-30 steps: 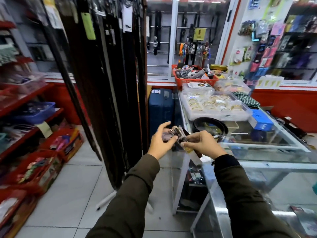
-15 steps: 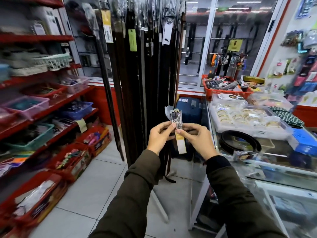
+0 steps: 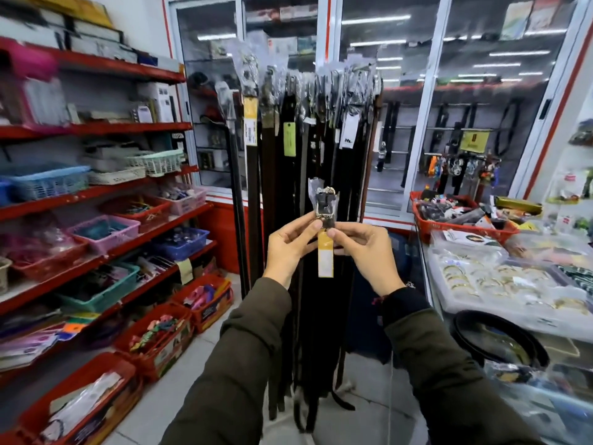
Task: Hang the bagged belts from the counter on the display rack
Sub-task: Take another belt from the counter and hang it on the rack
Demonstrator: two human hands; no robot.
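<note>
Between the two raised hands, in front of the display rack [image 3: 308, 130], a bagged belt [image 3: 325, 207] is held upright with its buckle end uppermost inside a clear plastic sleeve. The left hand [image 3: 288, 248] pinches the belt just below the buckle with thumb and forefinger closed on it, the other fingers curled; the right hand [image 3: 362, 252] grips the same spot from the other side, its fingers likewise closed on the belt. A yellow and white tag [image 3: 325, 256] hangs down from the belt between the two hands. Whether the strap below runs on down among the hanging belts cannot be told, since dark straps lie behind it. The rack stands directly behind the held belt, crowded with long dark belts hanging to the floor, their bagged buckles bunched tightly along the top; a green tag [image 3: 289, 139] and a white tag [image 3: 349, 132] dangle among them. To the right lies the glass counter [image 3: 513, 399], bearing a coiled black belt [image 3: 495, 338] near its front edge, a clear tray of gold bangles [image 3: 500, 281] beyond it, and a red basket [image 3: 462, 220] of mixed goods at the far end. To the left, red shelves [image 3: 96, 130] carry plastic baskets and boxes, with red crates [image 3: 154, 345] on the tiled floor below. Glass-fronted cabinets fill the back wall behind the rack.
</note>
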